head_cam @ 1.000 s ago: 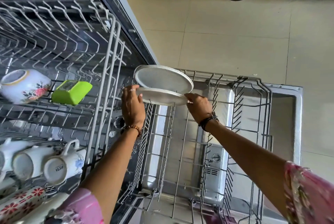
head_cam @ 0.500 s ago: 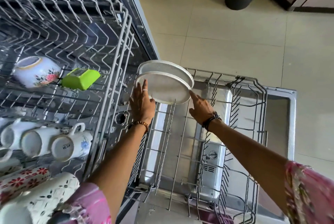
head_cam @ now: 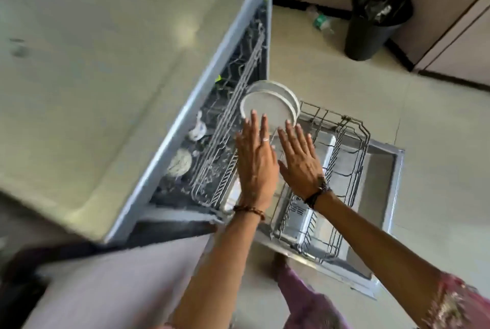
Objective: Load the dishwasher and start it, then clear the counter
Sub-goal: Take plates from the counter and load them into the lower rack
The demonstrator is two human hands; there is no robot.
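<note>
Two white plates (head_cam: pixel 267 105) stand on edge at the far end of the pulled-out lower dishwasher rack (head_cam: pixel 342 166). My left hand (head_cam: pixel 256 161) is flat with straight fingers, its fingertips over the lower edge of the near plate. Just to its right, my right hand (head_cam: pixel 299 158) is also spread flat, fingertips close to the plate's rim. Neither hand holds anything. The upper rack (head_cam: pixel 228 127) sits further in, with cups and a green item partly seen under the counter edge.
The open dishwasher door (head_cam: pixel 381 196) juts out over the tiled floor. A pale counter top (head_cam: pixel 92 68) fills the left. A black lined bin (head_cam: pixel 373 23) and a plastic bottle (head_cam: pixel 320 22) stand by the far cabinets.
Both hands have let go of the plates, which now stand in the rack, and have drawn back with fingers straight. The view has risen and swung, bringing the counter top into sight.
</note>
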